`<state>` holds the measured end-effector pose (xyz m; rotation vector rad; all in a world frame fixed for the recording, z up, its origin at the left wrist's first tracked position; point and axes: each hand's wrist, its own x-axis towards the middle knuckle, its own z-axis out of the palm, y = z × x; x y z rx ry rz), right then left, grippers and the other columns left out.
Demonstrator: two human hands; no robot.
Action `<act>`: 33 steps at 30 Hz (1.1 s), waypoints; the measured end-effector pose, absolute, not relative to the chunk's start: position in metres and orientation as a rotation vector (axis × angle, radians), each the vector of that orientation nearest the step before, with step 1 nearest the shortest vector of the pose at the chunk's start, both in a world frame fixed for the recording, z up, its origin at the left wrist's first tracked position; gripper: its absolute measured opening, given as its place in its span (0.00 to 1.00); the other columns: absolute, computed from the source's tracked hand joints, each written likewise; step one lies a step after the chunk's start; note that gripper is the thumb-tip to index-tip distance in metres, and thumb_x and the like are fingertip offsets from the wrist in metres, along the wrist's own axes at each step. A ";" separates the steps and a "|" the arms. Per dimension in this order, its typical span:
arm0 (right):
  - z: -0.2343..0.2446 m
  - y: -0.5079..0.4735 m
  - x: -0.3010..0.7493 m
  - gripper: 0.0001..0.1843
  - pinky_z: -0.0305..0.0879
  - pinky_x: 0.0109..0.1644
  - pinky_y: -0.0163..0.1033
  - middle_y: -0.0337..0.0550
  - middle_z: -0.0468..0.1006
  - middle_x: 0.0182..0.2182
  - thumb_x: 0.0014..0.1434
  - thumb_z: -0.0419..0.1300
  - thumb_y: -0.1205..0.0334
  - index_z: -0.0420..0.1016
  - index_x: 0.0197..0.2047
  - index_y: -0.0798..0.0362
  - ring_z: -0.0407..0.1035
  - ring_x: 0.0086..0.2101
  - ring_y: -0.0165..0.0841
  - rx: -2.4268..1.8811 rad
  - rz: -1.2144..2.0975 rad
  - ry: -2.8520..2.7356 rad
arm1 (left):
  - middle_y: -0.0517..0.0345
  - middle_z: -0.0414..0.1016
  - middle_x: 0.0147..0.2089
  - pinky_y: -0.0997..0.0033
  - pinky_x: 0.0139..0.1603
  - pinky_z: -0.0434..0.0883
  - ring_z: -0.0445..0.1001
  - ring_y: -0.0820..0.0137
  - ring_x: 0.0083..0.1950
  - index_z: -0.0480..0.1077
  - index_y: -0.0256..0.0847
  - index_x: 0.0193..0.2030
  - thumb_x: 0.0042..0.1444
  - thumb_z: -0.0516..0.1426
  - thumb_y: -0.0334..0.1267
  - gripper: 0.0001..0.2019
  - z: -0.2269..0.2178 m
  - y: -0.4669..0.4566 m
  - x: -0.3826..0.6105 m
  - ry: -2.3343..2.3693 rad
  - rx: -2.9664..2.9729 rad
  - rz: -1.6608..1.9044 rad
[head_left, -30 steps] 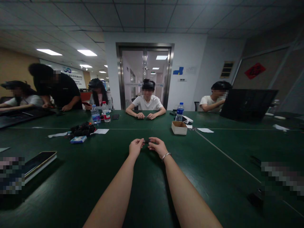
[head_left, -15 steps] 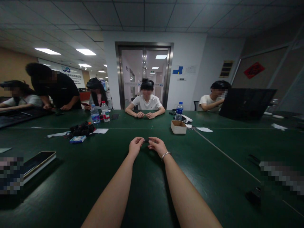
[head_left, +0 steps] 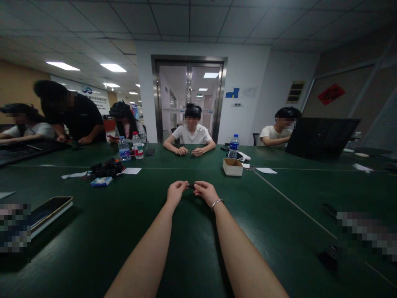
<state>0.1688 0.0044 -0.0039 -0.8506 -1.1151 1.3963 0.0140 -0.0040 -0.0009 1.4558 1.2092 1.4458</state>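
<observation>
A small dark object (head_left: 191, 186) spans the gap between my two hands, just above the green table (head_left: 192, 240). Its kind is too small to make out. My left hand (head_left: 176, 192) pinches one end of it between thumb and fingertips. At the other end, my right hand (head_left: 207, 192) has its thumb and fingers closed on it; a silver bracelet (head_left: 216, 203) circles that wrist. The fingers partly cover both ends of the object.
An open cardboard box (head_left: 233, 167) stands beyond my right hand, with a water bottle (head_left: 233, 147) behind it. Left lie a blue packet (head_left: 101, 182), a black tangled bundle (head_left: 107, 168) and a phone (head_left: 51, 211). A person (head_left: 192, 134) sits opposite; others are around the table.
My hands have shifted very slightly apart, and more of the dark object shows between them. At the right, the seated person's arm has come down lower.
</observation>
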 end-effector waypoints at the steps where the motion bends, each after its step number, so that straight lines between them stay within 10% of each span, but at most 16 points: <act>1: -0.004 0.005 0.169 0.16 0.68 0.24 0.29 0.40 0.74 0.22 0.41 0.68 0.66 0.72 0.35 0.60 0.69 0.21 0.26 -0.848 1.392 -1.129 | 0.52 0.74 0.27 0.73 0.31 0.63 0.69 0.70 0.28 0.72 0.35 0.30 0.45 0.56 0.54 0.20 -0.001 -0.004 0.013 1.241 1.470 1.441; 33: 0.000 -0.004 0.171 0.23 0.67 0.34 0.35 0.37 0.71 0.31 0.32 0.71 0.69 0.74 0.36 0.55 0.69 0.26 0.26 -0.758 1.464 -1.174 | 0.59 0.66 0.19 0.73 0.25 0.56 0.64 0.71 0.23 0.66 0.38 0.19 0.49 0.48 0.60 0.26 0.003 -0.010 0.015 1.630 1.483 1.338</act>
